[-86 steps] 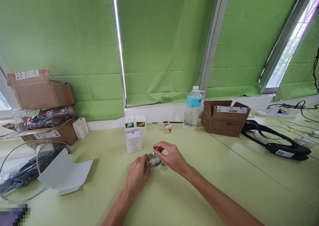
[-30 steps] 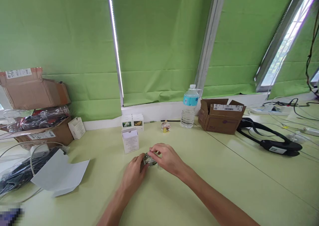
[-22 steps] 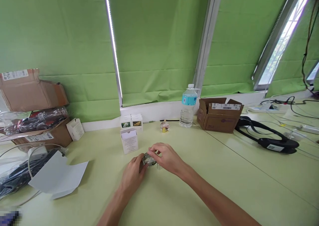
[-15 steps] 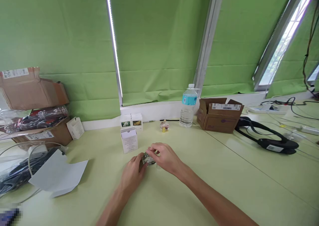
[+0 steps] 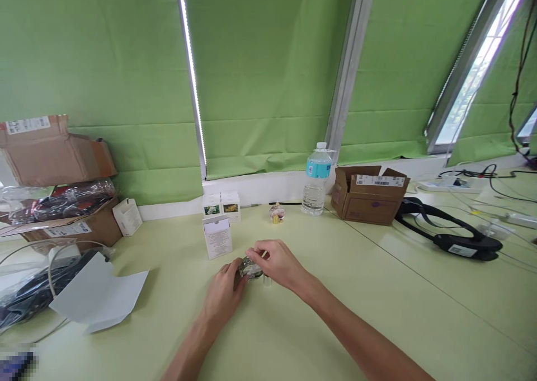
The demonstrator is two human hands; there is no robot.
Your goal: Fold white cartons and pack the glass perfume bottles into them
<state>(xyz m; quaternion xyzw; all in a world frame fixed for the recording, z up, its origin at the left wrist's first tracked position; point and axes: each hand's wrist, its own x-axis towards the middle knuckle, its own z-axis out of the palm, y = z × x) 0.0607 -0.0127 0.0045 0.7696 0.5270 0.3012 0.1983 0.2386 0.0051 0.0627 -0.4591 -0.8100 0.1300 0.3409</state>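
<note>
Low over the table, my left hand (image 5: 225,286) is closed around the left side of a small, shiny, glass-like object (image 5: 250,268), its exact kind unclear. My right hand (image 5: 277,262) pinches at the object's upper right edge, thumb and fingertips together. A little clear piece (image 5: 267,281) shows just under the right hand; I cannot make out whether it is joined to the object. Just beyond my left hand stands an upright white carton (image 5: 218,239) with its top flap raised. Farther back sits a small glass ornament (image 5: 277,213) with gold parts.
Two small white boxes (image 5: 221,206) stand by the wall. A water bottle (image 5: 317,179), an open brown box (image 5: 370,198) and a black headset (image 5: 457,235) are at the right. Left are stacked cardboard boxes (image 5: 59,154) and a folded white sheet (image 5: 103,294).
Both hands stay in nearly the same place on the shiny object. The clear piece under my right hand shows a little more than before.
</note>
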